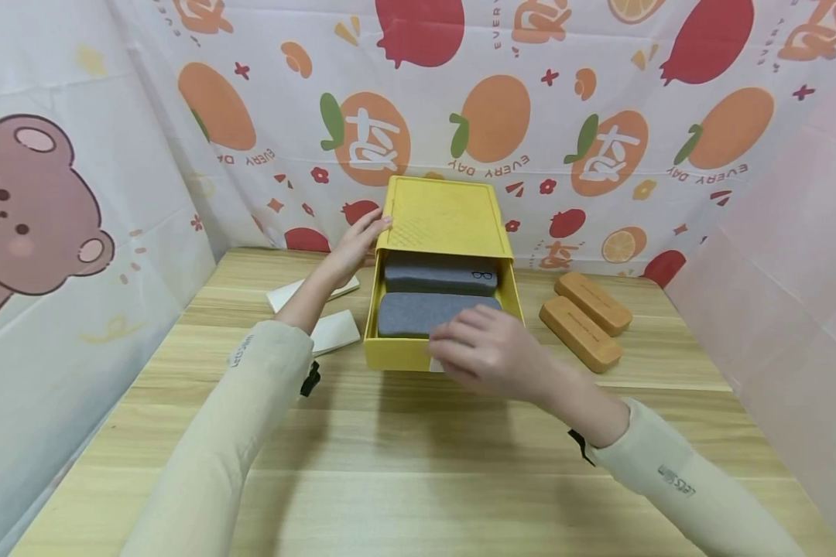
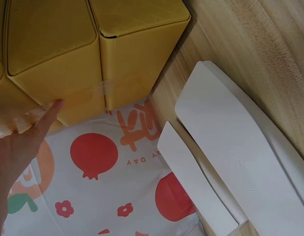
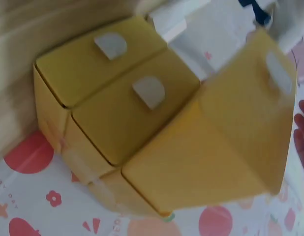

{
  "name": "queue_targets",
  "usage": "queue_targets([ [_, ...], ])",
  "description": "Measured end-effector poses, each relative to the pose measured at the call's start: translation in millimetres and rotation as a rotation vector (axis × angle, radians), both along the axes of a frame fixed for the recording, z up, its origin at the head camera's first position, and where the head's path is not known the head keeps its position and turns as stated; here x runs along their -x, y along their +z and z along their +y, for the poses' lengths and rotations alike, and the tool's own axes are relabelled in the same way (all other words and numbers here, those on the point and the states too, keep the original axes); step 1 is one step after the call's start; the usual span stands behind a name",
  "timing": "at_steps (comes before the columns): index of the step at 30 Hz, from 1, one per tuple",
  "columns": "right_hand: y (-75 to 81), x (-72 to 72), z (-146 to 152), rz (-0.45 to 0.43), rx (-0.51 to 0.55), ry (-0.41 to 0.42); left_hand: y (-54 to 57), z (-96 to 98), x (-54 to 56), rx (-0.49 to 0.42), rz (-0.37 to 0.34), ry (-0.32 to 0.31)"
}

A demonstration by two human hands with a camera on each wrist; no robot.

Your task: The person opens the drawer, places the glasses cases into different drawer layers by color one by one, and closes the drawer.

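Observation:
A yellow drawer unit (image 1: 442,216) stands at the back middle of the table; the right wrist view shows it has three stacked drawers. Its top drawer (image 1: 397,356) is pulled out towards me. Inside lie two grey glasses cases: a front case (image 1: 411,313), and behind it a rear case (image 1: 425,272) with a small glasses mark. My left hand (image 1: 351,247) rests on the unit's left side, a finger touching it in the left wrist view. The right hand (image 1: 491,352) hovers by the drawer front's white tab (image 3: 279,73), fingers loosely bent, holding nothing.
Two orange-brown cases (image 1: 581,333) lie side by side right of the unit. Left of it are two white cases (image 1: 336,331), partly behind my left forearm. A printed fabric backdrop (image 1: 418,100) hangs behind the wooden table (image 1: 418,472).

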State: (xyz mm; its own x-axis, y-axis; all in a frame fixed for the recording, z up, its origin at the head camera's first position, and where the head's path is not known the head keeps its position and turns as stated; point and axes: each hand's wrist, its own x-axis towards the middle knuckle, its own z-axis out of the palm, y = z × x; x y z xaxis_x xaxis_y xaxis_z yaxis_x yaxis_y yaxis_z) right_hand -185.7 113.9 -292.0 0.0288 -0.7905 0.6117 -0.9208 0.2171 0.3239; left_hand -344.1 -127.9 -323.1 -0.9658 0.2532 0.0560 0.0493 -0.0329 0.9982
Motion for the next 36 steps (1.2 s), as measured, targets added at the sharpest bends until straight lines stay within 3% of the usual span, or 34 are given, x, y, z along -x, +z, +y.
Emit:
queue_targets([
  [4, -15.8, -9.3, -1, 0.109, -0.088, -0.002, -0.1, -0.1, -0.5, -0.002, 0.003, -0.006],
  [17, -52.3, -16.0, 1, 0.393, -0.116, -0.252, 1.0, -0.2, -1.3, 0.008, 0.009, -0.009],
  [24, -61.6, -15.3, 2, 0.415, -0.087, -0.293, 0.5, -0.6, -1.6, -0.005, 0.004, -0.008],
  [36, -62.4, -9.9, 1, 0.440, -0.032, -0.251, 0.3, 0.2, -0.9, -0.012, 0.010, -0.004],
])
